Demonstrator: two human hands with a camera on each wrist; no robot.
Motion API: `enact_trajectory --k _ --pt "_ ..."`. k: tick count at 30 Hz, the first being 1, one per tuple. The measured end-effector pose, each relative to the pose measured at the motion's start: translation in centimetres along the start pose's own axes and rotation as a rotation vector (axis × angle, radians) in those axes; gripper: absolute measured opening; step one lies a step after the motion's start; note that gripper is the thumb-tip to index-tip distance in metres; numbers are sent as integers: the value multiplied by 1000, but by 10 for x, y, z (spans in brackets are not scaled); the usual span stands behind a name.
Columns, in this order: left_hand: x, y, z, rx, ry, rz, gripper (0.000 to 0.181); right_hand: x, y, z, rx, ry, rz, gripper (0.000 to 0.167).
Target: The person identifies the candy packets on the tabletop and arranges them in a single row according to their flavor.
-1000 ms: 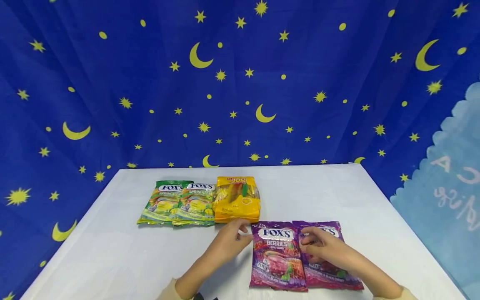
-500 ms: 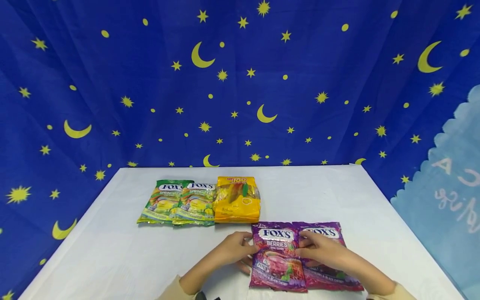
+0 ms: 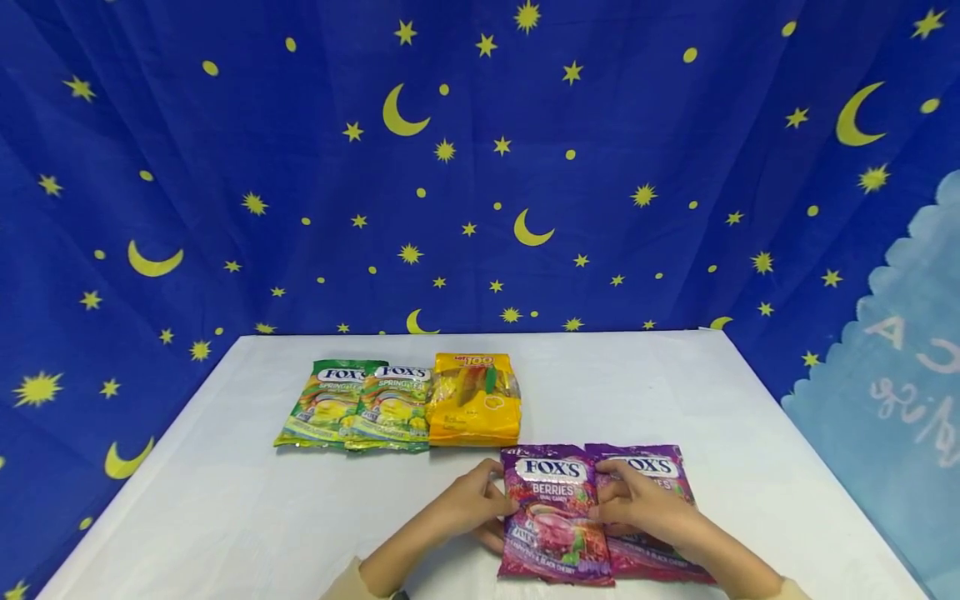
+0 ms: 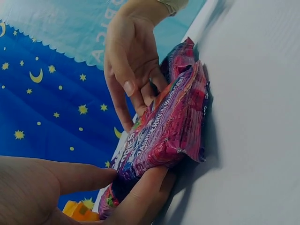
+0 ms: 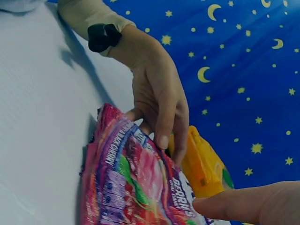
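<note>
A purple FOX'S Berries candy bag (image 3: 555, 521) lies face up near the front of the table, overlapping the left side of a second purple candy bag (image 3: 656, 468). My left hand (image 3: 471, 505) grips the front bag's left edge, thumb on top and fingers going underneath. At its right edge my right hand (image 3: 651, 510) holds the same bag and partly covers the second one. In the left wrist view the front bag (image 4: 161, 129) looks slightly raised along its near edge. Some right fingertips are hidden.
Two green FOX'S Spring Tea candy bags (image 3: 326, 408) overlap at the back left. Beside them stands a yellow LOT 100 candy bag (image 3: 474, 404). A blue star-and-moon cloth (image 3: 480, 183) hangs behind the white table (image 3: 225, 500).
My left hand has come down and right from near the yellow bag to the front purple bag's left edge. My right hand has settled at its right edge. The bag has shifted very slightly.
</note>
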State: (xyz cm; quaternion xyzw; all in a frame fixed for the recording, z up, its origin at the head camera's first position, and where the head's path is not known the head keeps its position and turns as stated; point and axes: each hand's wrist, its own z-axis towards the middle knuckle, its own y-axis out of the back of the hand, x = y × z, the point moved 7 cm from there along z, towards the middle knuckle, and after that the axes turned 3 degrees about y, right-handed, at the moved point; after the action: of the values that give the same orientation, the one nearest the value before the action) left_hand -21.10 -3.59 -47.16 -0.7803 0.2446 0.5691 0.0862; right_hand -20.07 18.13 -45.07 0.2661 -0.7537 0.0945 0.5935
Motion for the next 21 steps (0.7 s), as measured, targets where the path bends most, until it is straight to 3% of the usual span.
enact_trajectory --k 8,21 --pt "-1 -3 -2 8 -23 8 49 1 -5 0 23 20 131 84" --pt "-4 -5 -8 -1 -18 10 51 1 -13 -3 87 85 164 86"
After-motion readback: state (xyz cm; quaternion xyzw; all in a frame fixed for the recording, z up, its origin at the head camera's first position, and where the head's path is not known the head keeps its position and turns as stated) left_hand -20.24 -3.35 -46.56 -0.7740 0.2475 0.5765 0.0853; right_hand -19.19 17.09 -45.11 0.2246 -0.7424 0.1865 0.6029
